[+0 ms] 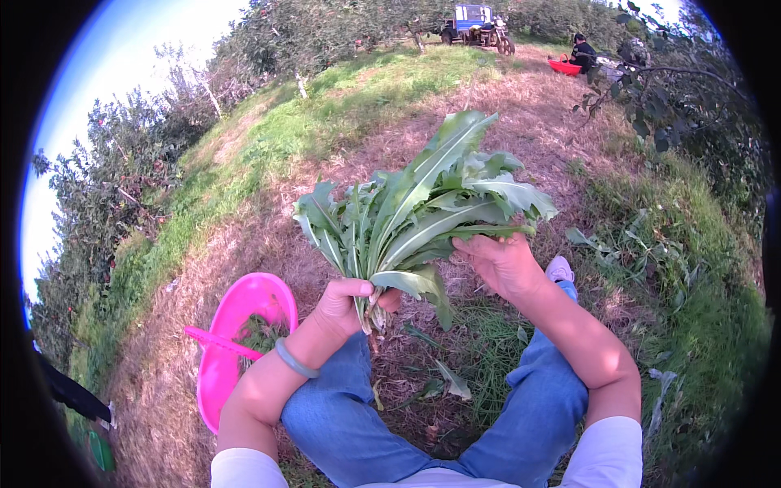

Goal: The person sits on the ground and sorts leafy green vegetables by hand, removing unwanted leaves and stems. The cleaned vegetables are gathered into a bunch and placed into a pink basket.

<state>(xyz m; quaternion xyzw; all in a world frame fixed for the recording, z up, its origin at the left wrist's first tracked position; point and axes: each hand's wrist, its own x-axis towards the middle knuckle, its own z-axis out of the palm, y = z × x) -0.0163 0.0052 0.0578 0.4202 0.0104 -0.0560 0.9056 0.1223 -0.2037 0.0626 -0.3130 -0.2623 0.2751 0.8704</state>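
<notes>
A bunch of long, jagged green leaves (409, 213) fans out in front of me, its pale stems and roots hanging at the bottom. My left hand (354, 302) is closed around the stems near the root end, with a pale bangle on that wrist. At the right side of the bunch, my right hand (497, 259) pinches a leaf between thumb and fingers. A pink plastic basket (210, 366) with a handle stands on the ground by my left arm, and some greens (262, 335) lie in it. Loose leaves (454, 381) lie on the ground between my knees.
Pulled leafy plants (647, 244) lie in the grass at right. A person (583, 55) sits by a red basket (564, 68) at the far right, and a blue three-wheeled vehicle (473, 25) stands at the back. Another person's dark-clothed leg (76, 393) and a green container (100, 451) show at lower left.
</notes>
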